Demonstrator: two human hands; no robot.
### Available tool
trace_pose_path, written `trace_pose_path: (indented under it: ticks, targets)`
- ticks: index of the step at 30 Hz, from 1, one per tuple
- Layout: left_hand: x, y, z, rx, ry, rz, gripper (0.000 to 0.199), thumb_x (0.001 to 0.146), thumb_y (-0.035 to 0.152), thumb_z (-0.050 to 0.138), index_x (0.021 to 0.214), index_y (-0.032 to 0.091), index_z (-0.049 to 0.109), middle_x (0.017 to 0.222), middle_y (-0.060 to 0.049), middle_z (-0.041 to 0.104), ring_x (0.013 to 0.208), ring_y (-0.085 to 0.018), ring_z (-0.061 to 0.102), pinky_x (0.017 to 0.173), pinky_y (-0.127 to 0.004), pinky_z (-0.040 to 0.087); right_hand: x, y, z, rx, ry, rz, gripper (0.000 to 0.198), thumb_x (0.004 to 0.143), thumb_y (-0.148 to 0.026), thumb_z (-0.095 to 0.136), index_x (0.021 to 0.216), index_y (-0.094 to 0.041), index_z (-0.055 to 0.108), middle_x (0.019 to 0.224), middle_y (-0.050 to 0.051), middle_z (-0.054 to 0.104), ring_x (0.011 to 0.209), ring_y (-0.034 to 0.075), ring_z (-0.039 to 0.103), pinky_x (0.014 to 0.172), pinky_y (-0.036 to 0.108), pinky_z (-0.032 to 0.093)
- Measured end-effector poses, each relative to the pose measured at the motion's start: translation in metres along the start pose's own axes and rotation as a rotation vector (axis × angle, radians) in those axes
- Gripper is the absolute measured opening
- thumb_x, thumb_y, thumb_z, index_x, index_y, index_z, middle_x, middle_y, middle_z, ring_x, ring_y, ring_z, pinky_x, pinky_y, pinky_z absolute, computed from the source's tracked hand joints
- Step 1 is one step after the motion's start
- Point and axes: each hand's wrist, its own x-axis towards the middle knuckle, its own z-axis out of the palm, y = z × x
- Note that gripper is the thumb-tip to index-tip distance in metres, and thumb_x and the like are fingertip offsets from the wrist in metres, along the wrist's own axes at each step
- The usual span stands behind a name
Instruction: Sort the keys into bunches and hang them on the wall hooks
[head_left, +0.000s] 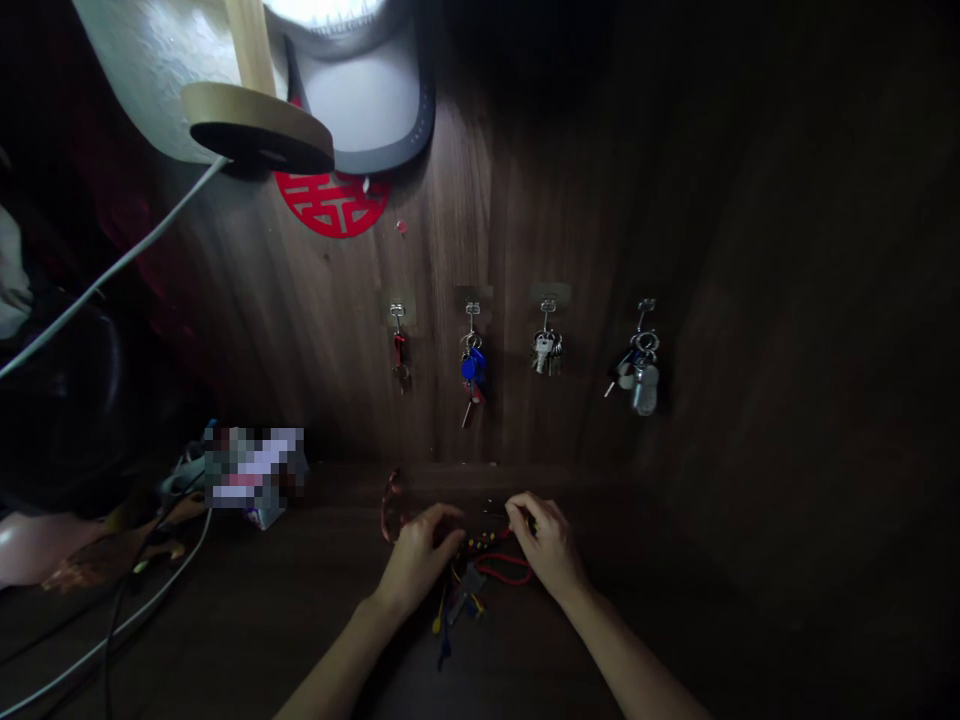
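My right hand is closed in a pinch; a dark braided cord with yellow and red spots runs to it, and a bit of yellow shows between the fingers. To its left, my left hand curves over the near end of the cord, thumb and fingers apart. Between the hands lies a bundle of small hanging pieces, grey, yellow and blue, too dim to name exactly. A red cord loop rests beside it. Just beyond my left hand is a reddish curved strip.
On the wooden back panel, several hooks hold key bunches: a red-tagged one, a blue-tagged one, plain keys and a metal-tagged one. A lamp base hangs over the upper left. Cables and a blurred box lie left.
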Motion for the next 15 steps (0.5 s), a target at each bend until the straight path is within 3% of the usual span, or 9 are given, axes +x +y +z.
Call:
trace_pose_path:
  ticks: [6,15]
  targets:
    - [-0.012,-0.008,0.014,0.052,-0.046,0.07,0.029,0.074,0.024,0.062,0.103,0.027,0.066,0.105,-0.004,0.069,0.1,-0.024,0.06,0.09,-0.035,0.044,-0.003,0.01,-0.006,-0.001,0.099,0.202,0.026,0.09,-0.037,0.041,0.076,-0.023,0.057,0.064,0.001,0.065,0.064,0.018,0.059,0.065,0.028,0.042]
    - [-0.014,-0.018,0.014,0.184,-0.082,0.085,0.024,0.078,0.02,0.057,0.1,0.024,0.064,0.1,-0.003,0.07,0.096,-0.021,0.062,0.086,-0.033,0.046,-0.007,0.027,-0.004,0.169,0.109,0.433,0.031,0.085,-0.045,0.042,0.085,-0.021,0.061,0.077,0.005,0.069,0.073,0.019,0.065,0.064,0.027,0.049]
